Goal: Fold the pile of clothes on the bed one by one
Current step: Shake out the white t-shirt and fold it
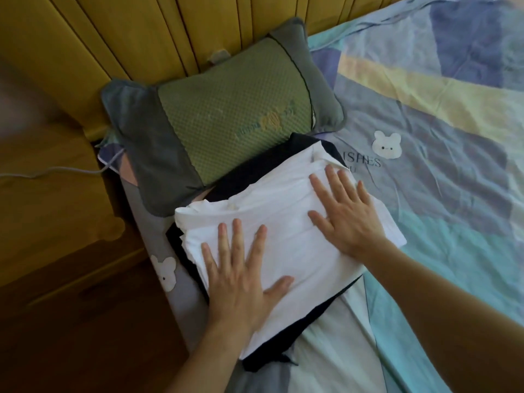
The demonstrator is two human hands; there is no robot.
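A folded white garment lies on top of a folded dark navy garment, whose edges show around it, on the bed near its left edge. My left hand presses flat on the near left part of the white garment, fingers spread. My right hand lies flat on its far right part, fingers straight and spread. Neither hand grips the cloth.
A green and grey pillow lies just beyond the stack against the yellow wooden headboard. The patterned blue, yellow and teal bed sheet stretches to the right. A wooden bedside cabinet with a white cable stands at the left.
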